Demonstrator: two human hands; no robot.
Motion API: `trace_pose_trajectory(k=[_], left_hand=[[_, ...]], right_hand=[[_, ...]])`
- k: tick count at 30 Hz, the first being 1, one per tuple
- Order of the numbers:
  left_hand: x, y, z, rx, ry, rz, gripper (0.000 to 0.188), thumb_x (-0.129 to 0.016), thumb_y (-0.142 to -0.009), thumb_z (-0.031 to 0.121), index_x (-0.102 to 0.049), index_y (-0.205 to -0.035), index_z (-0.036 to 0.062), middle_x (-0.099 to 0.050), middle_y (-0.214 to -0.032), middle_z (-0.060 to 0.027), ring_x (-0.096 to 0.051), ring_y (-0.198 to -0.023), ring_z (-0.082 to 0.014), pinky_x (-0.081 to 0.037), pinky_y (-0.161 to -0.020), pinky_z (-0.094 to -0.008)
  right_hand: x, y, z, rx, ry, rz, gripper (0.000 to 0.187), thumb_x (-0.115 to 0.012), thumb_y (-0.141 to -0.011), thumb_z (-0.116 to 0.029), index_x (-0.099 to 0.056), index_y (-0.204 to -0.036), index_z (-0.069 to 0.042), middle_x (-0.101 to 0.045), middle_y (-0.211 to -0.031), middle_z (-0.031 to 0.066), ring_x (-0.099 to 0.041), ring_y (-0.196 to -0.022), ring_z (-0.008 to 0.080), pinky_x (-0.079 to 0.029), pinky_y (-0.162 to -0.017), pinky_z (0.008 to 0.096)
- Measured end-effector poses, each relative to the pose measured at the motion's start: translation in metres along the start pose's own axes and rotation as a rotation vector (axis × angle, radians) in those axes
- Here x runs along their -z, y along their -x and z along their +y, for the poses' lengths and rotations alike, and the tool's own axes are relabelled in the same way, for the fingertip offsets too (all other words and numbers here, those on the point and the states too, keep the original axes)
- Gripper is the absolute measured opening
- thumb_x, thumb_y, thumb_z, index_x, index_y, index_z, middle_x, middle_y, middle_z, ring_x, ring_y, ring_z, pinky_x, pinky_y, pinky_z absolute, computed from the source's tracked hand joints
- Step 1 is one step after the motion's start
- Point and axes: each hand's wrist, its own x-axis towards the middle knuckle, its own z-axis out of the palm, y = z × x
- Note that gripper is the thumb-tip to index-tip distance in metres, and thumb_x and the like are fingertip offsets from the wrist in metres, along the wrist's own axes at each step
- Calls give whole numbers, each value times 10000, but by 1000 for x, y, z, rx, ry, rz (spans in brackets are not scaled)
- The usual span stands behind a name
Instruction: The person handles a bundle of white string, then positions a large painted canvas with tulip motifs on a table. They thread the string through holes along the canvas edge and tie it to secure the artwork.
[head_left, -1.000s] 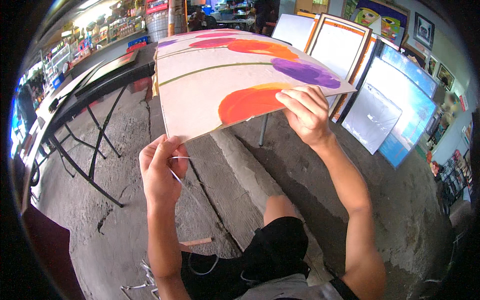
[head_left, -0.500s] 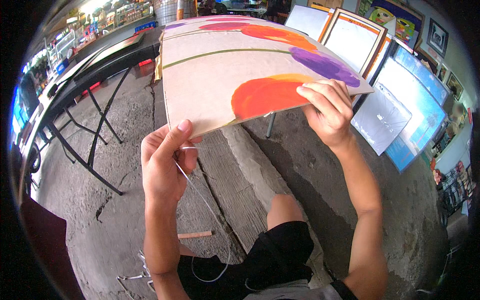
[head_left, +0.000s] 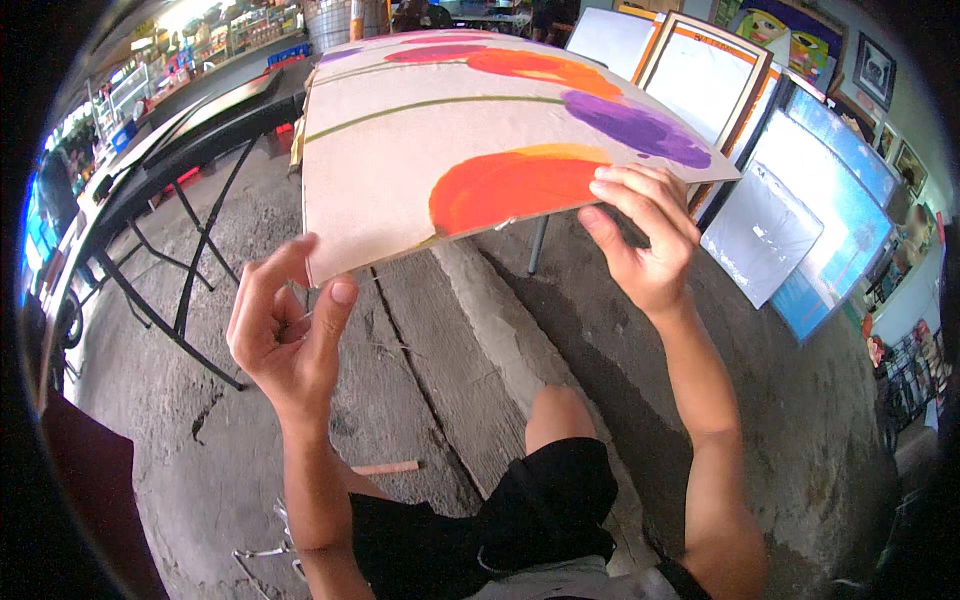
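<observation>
A large pale board (head_left: pixel 370 180) painted with orange, purple and red flower shapes on green stems reaches away from me at chest height. At its near left corner, my left hand (head_left: pixel 290 330) is open, thumb and fingers spread on either side of the corner; whether they touch it I cannot tell. My right hand (head_left: pixel 650 235) holds the near edge farther right, fingers curled over the painted face beside the orange flower. The right thumb shows below that edge. What bears the board's far end is mostly hidden.
Black folding-leg tables (head_left: pixel 170 200) stand at left. Framed canvases (head_left: pixel 700 85) and a blue painting (head_left: pixel 835 220) lean at right. A small wooden stick (head_left: pixel 386 467) and tangled pale cords (head_left: pixel 265 552) lie on the concrete floor (head_left: pixel 210 450) by my legs.
My left hand has let go of the board's corner and spread leftward; the white cord that hung from it no longer shows there. The board has shifted slightly left. My right thumb has dropped into view.
</observation>
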Motion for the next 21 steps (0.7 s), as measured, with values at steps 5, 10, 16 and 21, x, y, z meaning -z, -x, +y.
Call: trace_pose_trajectory(k=[5, 10, 16, 21], left_hand=[[5, -8, 3, -41, -58, -43, 192, -756, -733, 116, -695, -882, 11, -593, -755, 2, -303, -509, -7, -209, -441, -183], [3, -9, 3, 37, -6, -29, 175, -764, -724, 132, -703, -847, 24, -588, -693, 15, -290, -490, -2, -188, -437, -188], [-1, -11, -4, -24, 70, 5, 152, -764, -735, 148, -708, -798, 22, -531, -603, 42, -275, -469, -2, -160, -424, -193], [-2, -12, -4, -50, 68, 18, 132, -764, -741, 140, -717, -802, 34, -507, -592, 50, -285, -483, -3, -167, -426, -202]], right_hand=[[1, -6, -2, -36, -77, 3, 185, -752, -715, -150, -672, -835, -33, -665, -893, 90, -621, -842, 239, -447, -772, 342], [0, -21, -24, 2, -170, -59, 152, -731, -717, -58, -673, -844, 1, -664, -905, 113, -616, -889, 244, -460, -828, 336], [-26, -43, -46, 205, -265, -18, 143, -740, -683, -120, -653, -782, -62, -645, -819, 56, -606, -763, 217, -419, -707, 318], [-42, -52, -63, 186, -346, -116, 132, -714, -710, -158, -645, -795, -83, -641, -876, 42, -589, -825, 200, -394, -760, 340]])
